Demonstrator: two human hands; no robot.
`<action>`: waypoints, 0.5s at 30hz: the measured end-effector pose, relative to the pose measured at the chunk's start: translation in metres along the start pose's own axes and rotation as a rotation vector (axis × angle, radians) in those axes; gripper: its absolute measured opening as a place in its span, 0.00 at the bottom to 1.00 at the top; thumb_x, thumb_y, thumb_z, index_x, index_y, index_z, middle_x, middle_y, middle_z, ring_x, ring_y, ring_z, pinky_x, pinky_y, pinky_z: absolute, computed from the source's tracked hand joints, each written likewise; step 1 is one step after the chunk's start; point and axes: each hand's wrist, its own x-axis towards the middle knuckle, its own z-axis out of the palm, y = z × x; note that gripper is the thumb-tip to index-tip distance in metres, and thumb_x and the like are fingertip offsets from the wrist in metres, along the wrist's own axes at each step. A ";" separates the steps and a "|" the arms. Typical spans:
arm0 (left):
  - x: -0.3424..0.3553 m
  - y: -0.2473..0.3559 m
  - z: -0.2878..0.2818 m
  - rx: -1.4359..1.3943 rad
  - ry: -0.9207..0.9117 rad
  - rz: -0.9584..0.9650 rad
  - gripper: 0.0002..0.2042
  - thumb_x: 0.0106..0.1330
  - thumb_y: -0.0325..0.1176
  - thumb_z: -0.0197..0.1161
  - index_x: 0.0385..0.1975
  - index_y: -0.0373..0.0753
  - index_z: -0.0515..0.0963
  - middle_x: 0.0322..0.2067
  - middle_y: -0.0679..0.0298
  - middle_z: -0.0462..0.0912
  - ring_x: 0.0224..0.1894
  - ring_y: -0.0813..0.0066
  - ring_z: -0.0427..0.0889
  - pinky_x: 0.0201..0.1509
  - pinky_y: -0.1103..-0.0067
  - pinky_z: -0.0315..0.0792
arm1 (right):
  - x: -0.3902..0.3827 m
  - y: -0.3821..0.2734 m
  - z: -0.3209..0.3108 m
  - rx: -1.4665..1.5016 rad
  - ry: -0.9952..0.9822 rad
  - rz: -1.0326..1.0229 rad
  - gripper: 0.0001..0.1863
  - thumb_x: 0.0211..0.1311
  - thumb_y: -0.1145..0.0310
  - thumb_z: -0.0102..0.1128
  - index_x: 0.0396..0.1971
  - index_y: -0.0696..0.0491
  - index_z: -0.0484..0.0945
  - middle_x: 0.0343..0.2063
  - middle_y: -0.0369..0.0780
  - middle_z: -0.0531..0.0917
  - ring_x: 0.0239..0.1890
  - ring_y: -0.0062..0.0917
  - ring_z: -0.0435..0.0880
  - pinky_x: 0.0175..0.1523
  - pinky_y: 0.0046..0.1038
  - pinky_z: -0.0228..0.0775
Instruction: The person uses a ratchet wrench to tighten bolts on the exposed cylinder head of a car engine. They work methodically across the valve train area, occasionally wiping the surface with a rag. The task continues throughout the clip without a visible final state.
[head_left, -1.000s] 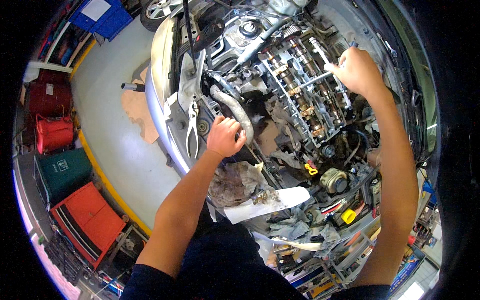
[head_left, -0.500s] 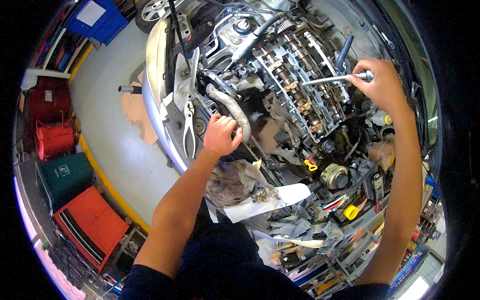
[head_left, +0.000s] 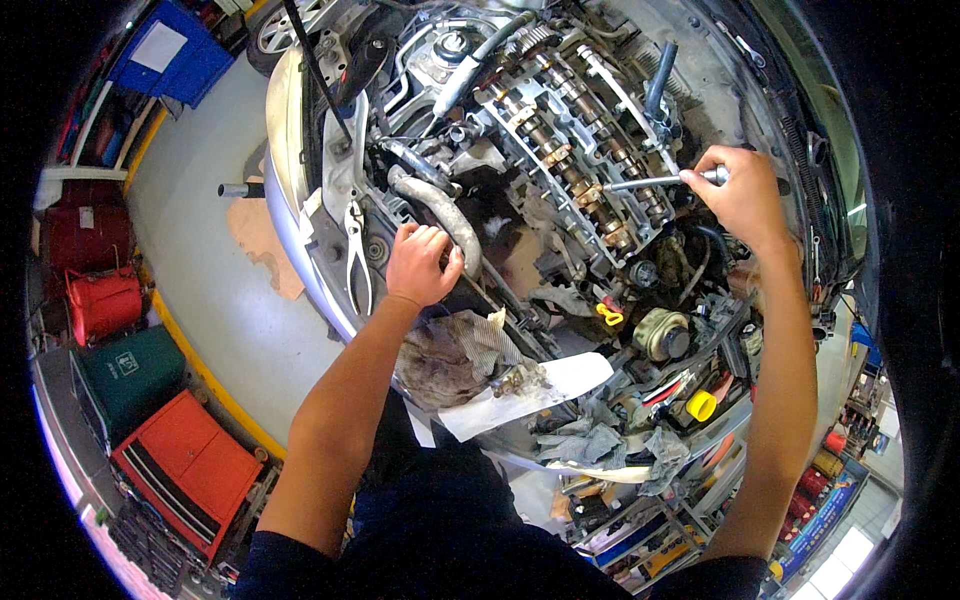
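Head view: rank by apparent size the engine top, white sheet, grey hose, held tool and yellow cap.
1. Engine top
2. White sheet
3. Grey hose
4. Held tool and yellow cap: too close to rank

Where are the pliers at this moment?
In the head view, the pliers lie left of centre on the dark panel along the car's front edge, just left of the left hand.
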 end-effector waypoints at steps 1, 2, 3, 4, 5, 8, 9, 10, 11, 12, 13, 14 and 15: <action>0.000 -0.001 0.000 -0.007 -0.005 -0.005 0.11 0.64 0.39 0.66 0.28 0.37 0.79 0.29 0.56 0.80 0.38 0.54 0.81 0.59 0.61 0.70 | 0.000 0.004 0.007 0.015 0.014 -0.002 0.16 0.59 0.56 0.80 0.29 0.55 0.88 0.27 0.49 0.89 0.31 0.45 0.90 0.40 0.42 0.79; -0.001 -0.001 0.000 -0.006 -0.006 -0.006 0.11 0.64 0.39 0.66 0.28 0.37 0.79 0.29 0.56 0.80 0.38 0.53 0.81 0.59 0.61 0.70 | 0.000 0.006 0.010 0.028 0.028 -0.005 0.17 0.59 0.56 0.80 0.29 0.55 0.89 0.27 0.49 0.89 0.31 0.44 0.90 0.40 0.42 0.79; -0.001 -0.001 0.000 -0.005 -0.008 -0.006 0.11 0.64 0.39 0.66 0.28 0.38 0.79 0.29 0.56 0.80 0.38 0.53 0.81 0.59 0.60 0.70 | 0.001 0.008 0.010 0.036 0.015 0.027 0.17 0.60 0.56 0.80 0.29 0.56 0.89 0.27 0.49 0.89 0.31 0.44 0.90 0.40 0.41 0.79; -0.001 0.000 0.000 -0.005 -0.009 -0.006 0.11 0.64 0.39 0.66 0.28 0.38 0.79 0.29 0.56 0.80 0.38 0.53 0.81 0.59 0.60 0.70 | 0.001 0.009 0.009 0.043 0.002 0.061 0.17 0.60 0.56 0.80 0.29 0.56 0.89 0.27 0.49 0.89 0.31 0.44 0.90 0.40 0.41 0.79; -0.001 0.000 -0.001 -0.007 -0.002 0.001 0.10 0.64 0.37 0.65 0.28 0.37 0.78 0.29 0.56 0.80 0.37 0.53 0.81 0.58 0.60 0.70 | 0.002 0.010 0.008 0.050 -0.011 0.093 0.17 0.60 0.56 0.80 0.30 0.56 0.89 0.26 0.49 0.89 0.30 0.44 0.90 0.39 0.40 0.79; 0.000 -0.001 -0.001 -0.012 0.019 0.020 0.08 0.63 0.35 0.65 0.28 0.37 0.77 0.29 0.57 0.79 0.37 0.53 0.80 0.57 0.61 0.70 | 0.001 0.019 0.007 0.059 -0.011 0.105 0.17 0.60 0.57 0.80 0.30 0.57 0.89 0.25 0.49 0.88 0.28 0.42 0.89 0.38 0.38 0.77; -0.001 -0.001 0.000 -0.013 0.026 0.022 0.09 0.63 0.35 0.65 0.28 0.37 0.77 0.29 0.57 0.79 0.37 0.53 0.80 0.57 0.61 0.70 | 0.000 0.019 0.006 0.085 0.002 0.113 0.17 0.60 0.57 0.80 0.30 0.57 0.89 0.24 0.49 0.87 0.27 0.39 0.88 0.37 0.37 0.77; -0.002 -0.002 0.000 -0.014 0.032 0.026 0.09 0.63 0.35 0.65 0.28 0.37 0.77 0.29 0.57 0.79 0.37 0.53 0.80 0.57 0.61 0.70 | 0.001 0.018 0.004 0.089 -0.003 0.126 0.17 0.60 0.56 0.80 0.30 0.57 0.89 0.24 0.49 0.87 0.27 0.39 0.88 0.37 0.37 0.77; -0.002 -0.002 0.000 -0.013 0.025 0.021 0.09 0.63 0.35 0.65 0.28 0.37 0.77 0.29 0.57 0.79 0.38 0.53 0.80 0.57 0.61 0.70 | 0.001 0.018 0.003 0.094 -0.009 0.143 0.18 0.60 0.56 0.80 0.30 0.57 0.89 0.24 0.48 0.87 0.27 0.38 0.87 0.37 0.37 0.77; -0.002 -0.002 0.000 -0.011 0.019 0.017 0.09 0.63 0.36 0.65 0.28 0.37 0.77 0.30 0.57 0.79 0.38 0.53 0.80 0.57 0.61 0.70 | 0.001 0.018 0.003 0.098 -0.015 0.160 0.18 0.60 0.56 0.80 0.29 0.58 0.89 0.24 0.48 0.87 0.27 0.37 0.87 0.37 0.37 0.77; -0.002 -0.001 -0.001 -0.010 0.012 0.012 0.09 0.63 0.36 0.65 0.28 0.37 0.77 0.30 0.57 0.79 0.38 0.52 0.80 0.57 0.61 0.70 | 0.002 0.016 0.003 0.092 -0.016 0.157 0.18 0.60 0.56 0.80 0.30 0.58 0.89 0.25 0.48 0.87 0.27 0.38 0.87 0.38 0.37 0.77; -0.002 -0.001 -0.001 -0.010 0.016 0.015 0.09 0.63 0.36 0.65 0.28 0.37 0.77 0.30 0.57 0.79 0.37 0.52 0.80 0.57 0.61 0.70 | 0.003 0.012 0.002 0.083 -0.014 0.155 0.18 0.60 0.56 0.80 0.30 0.57 0.89 0.25 0.48 0.87 0.28 0.39 0.87 0.38 0.38 0.77; -0.002 -0.001 -0.001 -0.010 0.021 0.018 0.09 0.63 0.36 0.65 0.28 0.37 0.77 0.30 0.57 0.79 0.37 0.52 0.80 0.56 0.61 0.70 | 0.004 0.011 0.002 0.075 -0.013 0.153 0.18 0.60 0.56 0.80 0.30 0.57 0.89 0.25 0.49 0.88 0.28 0.40 0.88 0.38 0.38 0.77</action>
